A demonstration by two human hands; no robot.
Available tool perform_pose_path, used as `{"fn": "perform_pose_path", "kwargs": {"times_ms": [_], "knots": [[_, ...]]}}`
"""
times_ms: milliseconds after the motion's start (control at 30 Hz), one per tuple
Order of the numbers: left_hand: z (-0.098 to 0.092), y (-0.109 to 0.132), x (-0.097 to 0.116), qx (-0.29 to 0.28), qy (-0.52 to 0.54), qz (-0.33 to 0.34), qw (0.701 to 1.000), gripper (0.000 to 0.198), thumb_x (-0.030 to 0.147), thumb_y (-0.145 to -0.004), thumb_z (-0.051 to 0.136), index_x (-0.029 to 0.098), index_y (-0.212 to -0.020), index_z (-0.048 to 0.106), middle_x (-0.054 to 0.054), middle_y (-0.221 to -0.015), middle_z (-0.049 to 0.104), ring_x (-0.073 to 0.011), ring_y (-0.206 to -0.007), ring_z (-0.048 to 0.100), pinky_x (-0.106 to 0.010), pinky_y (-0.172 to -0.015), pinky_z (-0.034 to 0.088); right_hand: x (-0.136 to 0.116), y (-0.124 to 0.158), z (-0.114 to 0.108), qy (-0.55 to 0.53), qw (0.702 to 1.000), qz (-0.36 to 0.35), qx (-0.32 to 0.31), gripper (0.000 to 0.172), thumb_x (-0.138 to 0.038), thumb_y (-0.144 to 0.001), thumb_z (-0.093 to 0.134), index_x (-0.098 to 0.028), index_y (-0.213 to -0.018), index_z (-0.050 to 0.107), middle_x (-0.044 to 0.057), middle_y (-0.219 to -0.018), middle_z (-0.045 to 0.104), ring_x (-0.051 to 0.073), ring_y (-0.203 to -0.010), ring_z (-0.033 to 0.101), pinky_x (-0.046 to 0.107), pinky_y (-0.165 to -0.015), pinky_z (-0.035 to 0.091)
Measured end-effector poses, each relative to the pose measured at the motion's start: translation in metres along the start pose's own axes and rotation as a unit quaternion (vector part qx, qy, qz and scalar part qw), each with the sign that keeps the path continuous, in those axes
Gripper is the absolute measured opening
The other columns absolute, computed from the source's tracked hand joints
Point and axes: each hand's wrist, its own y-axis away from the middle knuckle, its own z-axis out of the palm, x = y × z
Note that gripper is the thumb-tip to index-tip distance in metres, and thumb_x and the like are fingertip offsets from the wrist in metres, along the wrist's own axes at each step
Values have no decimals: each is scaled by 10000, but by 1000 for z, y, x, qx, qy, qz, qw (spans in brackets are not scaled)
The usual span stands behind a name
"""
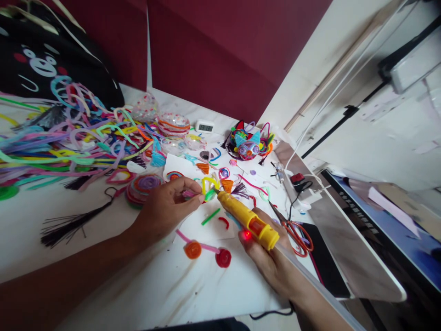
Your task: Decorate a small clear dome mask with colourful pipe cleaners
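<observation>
The right hand was closed around a yellow glue gun, whose tip stood just beside the yellow-green piece, which the left hand pinched above the table, before a small clock.

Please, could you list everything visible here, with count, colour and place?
glue gun: 1, yellow, centre
pipe-cleaner piece: 1, yellow-green, centre
pipe cleaners: many, multicoloured, left
coiled discs: 2, orange and red, front
craft scraps: many, multicoloured, middle
scissors: 1, orange-handled, right
long tassel: 1, black, front left
rounded shells: several, transparent, back
cat-faced ornament: 1, multicoloured, back
digital display: 1, white, back
bag: 1, black, back left
panels: 2, maroon, back
table: 1, white, underneath
left hand: 1, bare, pinching piece
right hand: 1, bare, gripping glue gun
</observation>
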Motion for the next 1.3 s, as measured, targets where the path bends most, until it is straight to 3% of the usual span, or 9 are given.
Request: {"fn": "perform_pose_path", "kwargs": {"times_ms": [367,567,833,1300], "knots": [[-1,1,-1,-1,-3,-3,1000,264,414,-692,695,195,-824,628,0,-758,657,-147,-652,617,-239,-574,470,1,2,1,-12,1000,25,3,98,-237,-914,489,-216,-820,470,-5,-766,513,137,-652,530,264,-583,412],[0,1,-1,-2,-23,7,1000,249,409,-706,685,198,-826,626,8,-751,655,-144,-655,612,-238,-582,471,1,3,-5,-10,998,41,-36,67,-241,-909,502,-220,-846,489,5,-783,563,143,-668,570,254,-576,450],[-1,0,-3,-3,-27,18,999,264,433,-718,679,201,-836,632,7,-751,659,-142,-651,611,-234,-578,476,-5,0,-3,-29,999,17,-27,75,-222,-875,530,-238,-828,475,13,-758,564,162,-628,583,291,-546,476],[-1,1,-3,-9,-35,28,999,251,415,-725,674,196,-837,622,6,-769,662,-146,-674,623,-243,-609,480,-9,-1,1,-32,997,38,-57,114,-237,-869,525,-215,-783,454,7,-749,519,130,-594,520,263,-524,414]]}}
